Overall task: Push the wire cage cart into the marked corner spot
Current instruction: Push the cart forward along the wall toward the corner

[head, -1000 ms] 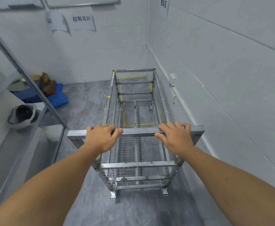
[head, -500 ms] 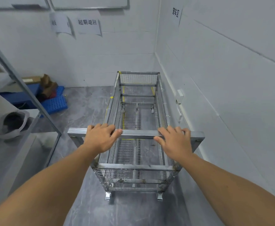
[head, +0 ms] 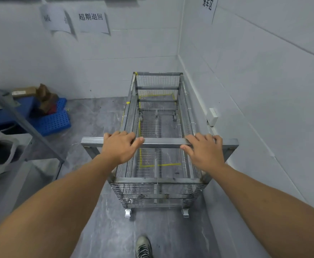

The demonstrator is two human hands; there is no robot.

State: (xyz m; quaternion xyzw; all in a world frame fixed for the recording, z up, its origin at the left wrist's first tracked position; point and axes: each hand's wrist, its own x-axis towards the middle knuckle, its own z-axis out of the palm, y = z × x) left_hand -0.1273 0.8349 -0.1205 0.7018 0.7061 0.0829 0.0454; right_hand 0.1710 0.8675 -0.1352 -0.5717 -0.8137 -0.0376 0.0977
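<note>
— What did the cart look like while you had it?

— You were pushing a long, narrow cart of silvery metal bars with fine wire-mesh walls [head: 159, 185], open at the top and empty. A square-section steel handle bar [head: 161, 142] ran across its near end, wider than the cage itself. Two small metal feet or castor brackets [head: 128, 213] showed under the near end.

— And your hands?

— Your left hand [head: 120, 147] was curled over the handle bar, fingers wrapped on its far side. Your right hand [head: 205, 150] lay on the bar with fingers draped over it and the thumb under the near edge, so both were gripping it.

— Where did the cart stand?

— It stood on the grey stone-pattern floor [head: 106, 229], lengthwise along the white tiled right wall [head: 255, 81], its far end near the back wall of the corner. Yellow tape lines [head: 160, 165] on the floor showed through the mesh, inside the cage outline. Blue perforated plastic pallets [head: 55, 121] lay well off to the left.
</note>
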